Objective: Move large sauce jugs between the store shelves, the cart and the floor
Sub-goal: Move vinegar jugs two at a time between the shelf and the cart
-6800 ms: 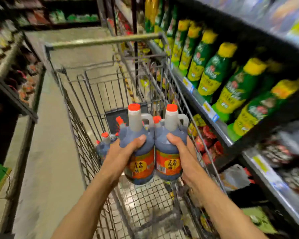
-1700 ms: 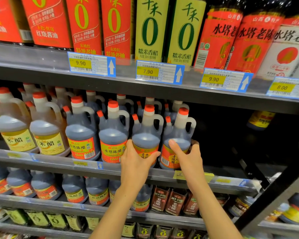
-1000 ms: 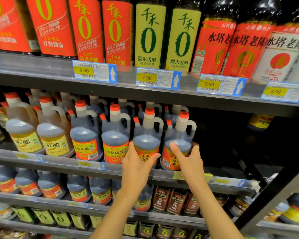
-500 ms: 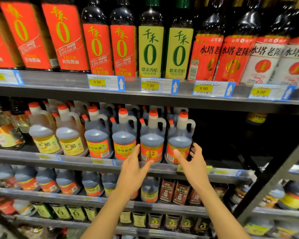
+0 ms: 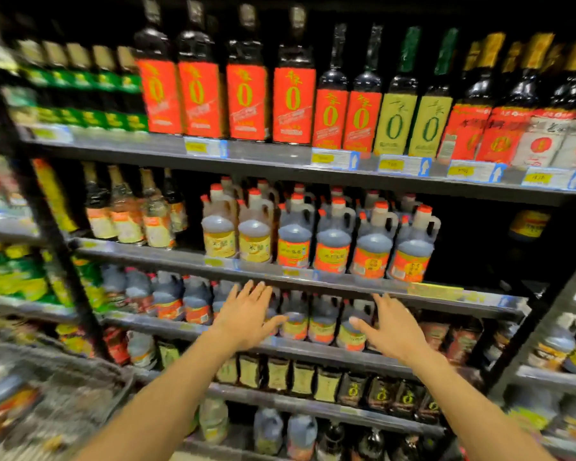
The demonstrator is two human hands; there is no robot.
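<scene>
Left hand [image 5: 246,314] and right hand [image 5: 391,329] are reaching forward at shelf height, both with fingers spread and nearly straight, thumbs pointing inward toward each other; neither hand is holding or touching anything. The two hands are lying well apart, palms turned partly toward one another, in front of the lower jug row [image 5: 320,319] and just below the front lip of the middle shelf [image 5: 446,289].

On that middle shelf, the two rightmost dark sauce jugs [image 5: 393,247] are standing upright side by side, long axes vertical, red caps up, orange labels facing outward and loop handles lying to the right of each neck. They are sitting at the front edge, directly above and between the hands. To their left, two further dark jugs [image 5: 313,239] and two paler yellow-labelled jugs [image 5: 235,237] are continuing the row; more caps are showing behind.

To the right of the last jug, the shelf is lying dark and open as far as the slanted black upright [image 5: 546,314]. Above, tall bottles [image 5: 243,94] are lining the top shelf [image 5: 280,158] over a strip of price tags [image 5: 403,165]. At lower left, a wire cart [image 5: 64,394] is showing, heavily blurred.
</scene>
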